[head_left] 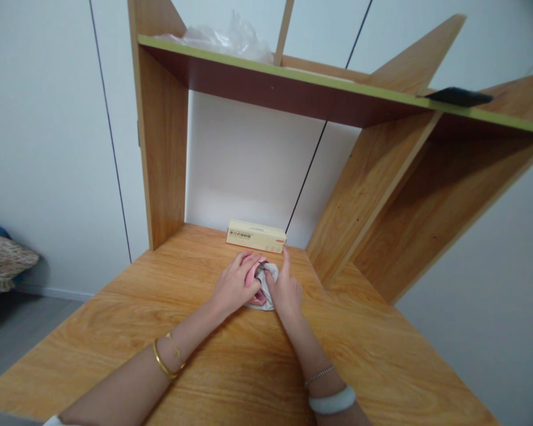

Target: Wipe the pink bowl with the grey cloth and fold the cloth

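Note:
A small pink item with soft whitish-grey material (270, 273), perhaps fabric, sits on the wooden desk between my hands. Its exact kind I cannot make out. My left hand (236, 283) wraps over its pink left side, the fingers bent across the top and the thumb near the middle. At its right edge, my right hand (286, 290) grips the whitish part, thumb on the inner side and index finger pointing up and away. The fingers hide much of the item. Just behind it lies a long cream box (255, 235) with dark printed characters.
The wooden desktop (195, 355) reaches toward me. Upright side panels (164, 142) carry a green-edged shelf (266, 74) above the hands. On the shelf lie a clear plastic bag (231, 41) and a flat black object (459, 96). Patterned fabric (4, 257) shows at far left.

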The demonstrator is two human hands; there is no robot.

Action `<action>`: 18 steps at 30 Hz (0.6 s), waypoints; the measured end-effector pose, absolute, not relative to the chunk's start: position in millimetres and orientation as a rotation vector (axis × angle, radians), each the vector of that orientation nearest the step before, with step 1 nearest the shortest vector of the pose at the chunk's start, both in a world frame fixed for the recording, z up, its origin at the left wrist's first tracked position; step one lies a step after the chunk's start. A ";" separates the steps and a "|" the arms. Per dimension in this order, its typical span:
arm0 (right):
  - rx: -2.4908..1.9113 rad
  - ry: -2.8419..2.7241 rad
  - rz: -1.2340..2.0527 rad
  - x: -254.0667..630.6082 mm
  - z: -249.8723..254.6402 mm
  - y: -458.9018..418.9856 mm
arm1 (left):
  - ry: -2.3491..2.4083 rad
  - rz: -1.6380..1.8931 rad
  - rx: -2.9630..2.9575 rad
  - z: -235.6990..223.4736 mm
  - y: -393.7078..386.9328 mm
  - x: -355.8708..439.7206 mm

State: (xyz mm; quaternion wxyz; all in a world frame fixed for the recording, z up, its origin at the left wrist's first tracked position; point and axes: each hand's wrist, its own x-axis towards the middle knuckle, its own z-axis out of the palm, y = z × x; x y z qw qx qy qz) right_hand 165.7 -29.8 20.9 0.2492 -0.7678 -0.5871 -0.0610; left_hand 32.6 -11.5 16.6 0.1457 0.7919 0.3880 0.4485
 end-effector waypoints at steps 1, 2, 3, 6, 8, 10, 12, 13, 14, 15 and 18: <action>-2.096 -1.588 -0.134 166.2 19.5 -29.1 | 1.119 1.289 2.281 16.5 -11.5 33.0; -2.101 -1.577 -0.091 166.7 18.1 -28.5 | 1.122 1.285 2.281 16.4 -11.5 33.4; -2.104 -1.571 -0.044 166.9 16.9 -28.1 | 1.126 1.280 2.280 16.4 -11.4 33.8; -2.100 -1.588 0.065 166.0 14.7 -28.3 | 1.157 1.269 2.273 16.8 -10.7 35.1; -2.084 -1.604 0.096 165.0 14.2 -28.8 | 1.170 1.272 2.253 17.6 -9.9 35.8; -2.054 -1.594 0.115 164.5 14.2 -28.6 | 1.169 1.273 2.236 18.5 -9.4 36.2; -2.024 -1.565 0.126 164.8 14.9 -28.0 | 1.177 1.263 2.230 19.3 -9.6 36.5; -2.017 -1.551 0.118 165.1 15.5 -27.8 | 1.184 1.253 2.233 19.5 -9.8 36.6; -2.017 -1.541 0.099 165.4 16.1 -27.8 | 1.189 1.244 2.239 19.5 -10.1 36.6; -2.022 -1.539 0.069 165.5 16.8 -28.0 | 1.189 1.236 2.246 19.4 -10.3 36.4; -2.044 -1.582 -0.068 165.5 18.1 -28.9 | 1.149 1.234 2.273 18.5 -10.4 35.1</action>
